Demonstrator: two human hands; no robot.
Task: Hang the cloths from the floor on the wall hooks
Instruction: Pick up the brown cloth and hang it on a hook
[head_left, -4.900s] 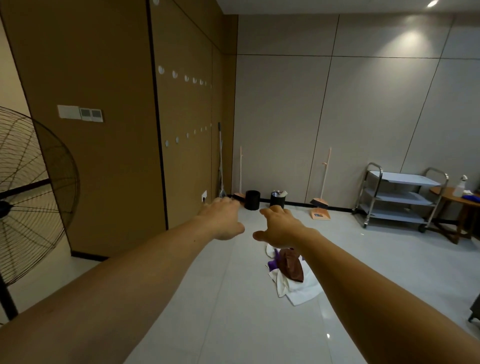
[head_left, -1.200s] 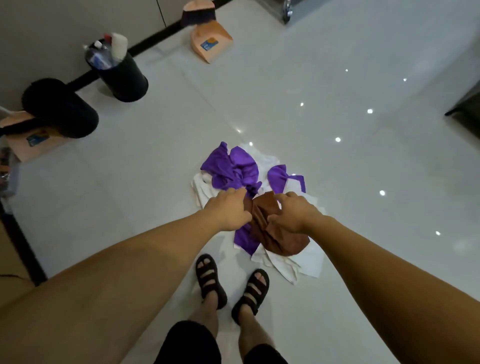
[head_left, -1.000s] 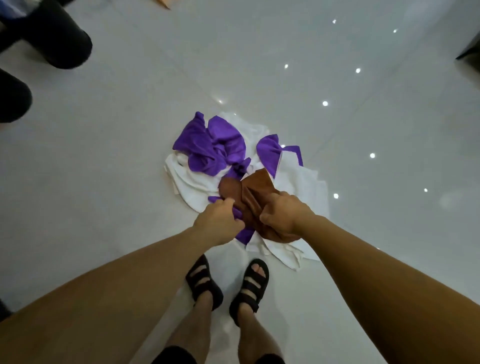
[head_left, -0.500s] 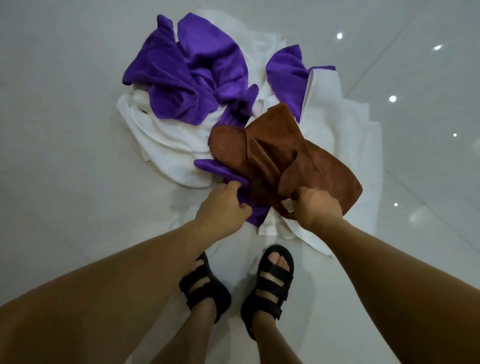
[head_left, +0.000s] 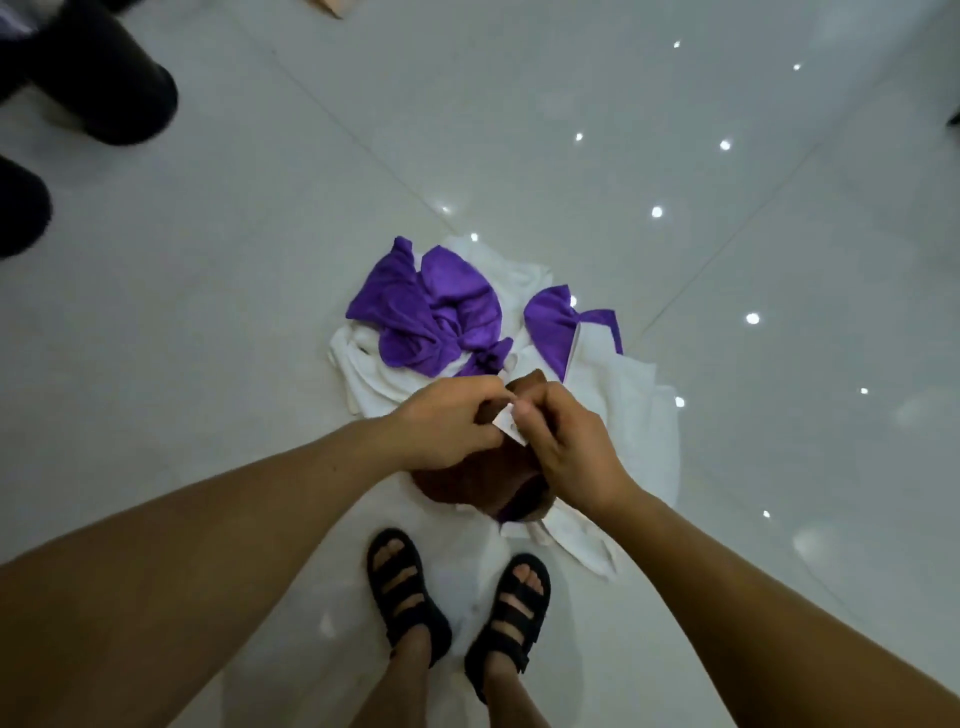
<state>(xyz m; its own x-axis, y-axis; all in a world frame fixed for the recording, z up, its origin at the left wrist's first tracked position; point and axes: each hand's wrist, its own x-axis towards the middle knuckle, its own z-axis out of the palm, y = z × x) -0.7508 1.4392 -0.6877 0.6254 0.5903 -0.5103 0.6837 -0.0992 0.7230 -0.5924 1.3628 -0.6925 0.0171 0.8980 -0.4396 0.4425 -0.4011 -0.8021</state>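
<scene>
A pile of cloths lies on the pale tiled floor in front of my feet: purple cloths (head_left: 431, 317) on top of a white cloth (head_left: 644, 415). A brown cloth (head_left: 478, 478) hangs lifted off the pile, mostly hidden under my hands. My left hand (head_left: 447, 423) and my right hand (head_left: 566, 447) meet above the pile and both pinch the brown cloth at its top edge, where a small white label (head_left: 509, 423) sticks out between my fingers. No wall hooks are in view.
Two black bins (head_left: 104, 83) stand on the floor at the upper left. My sandalled feet (head_left: 457, 597) are just below the pile. Ceiling lights reflect off the glossy tiles to the right.
I have straightened up, so the pile looks smaller and farther. My hands have come together and lifted the brown cloth off the pile by its labelled edge.
</scene>
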